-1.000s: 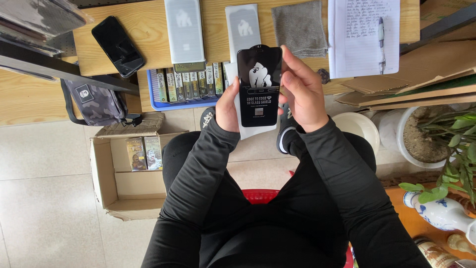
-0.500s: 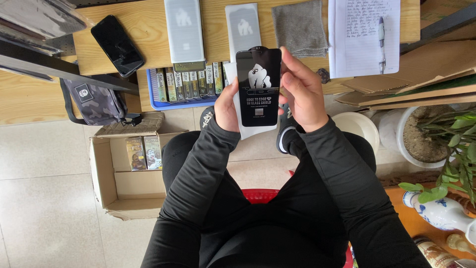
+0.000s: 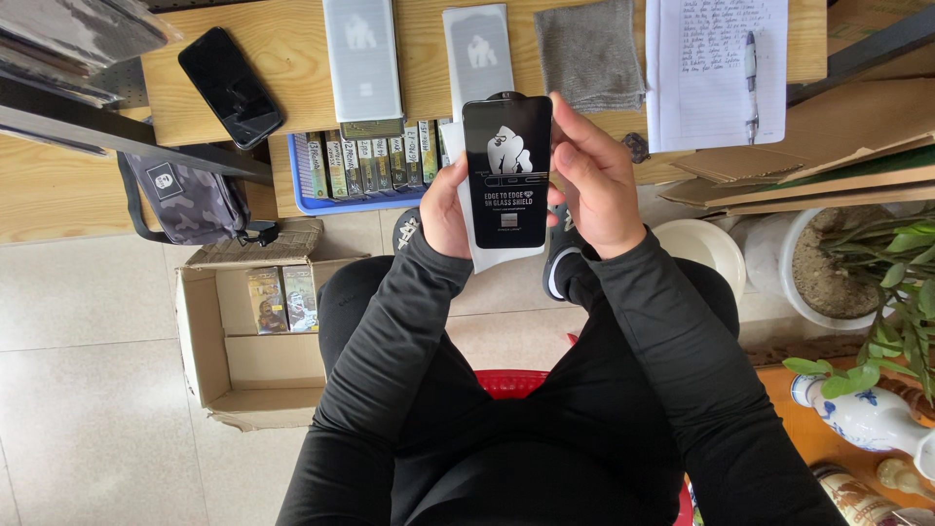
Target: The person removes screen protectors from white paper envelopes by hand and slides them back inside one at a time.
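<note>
Both hands up over my lap, just off the bench's (image 3: 292, 58) near edge. Left hand (image 3: 445, 209) grips the left edge of the black screen protector (image 3: 506, 170), with a white sleeve (image 3: 502, 258) behind it. Right hand (image 3: 596, 185) pinches its right edge, thumb on the face. Black phone (image 3: 230, 86) sits at the bench's left end, grey cloth (image 3: 590, 54) and notepad (image 3: 716, 68) toward the right.
</note>
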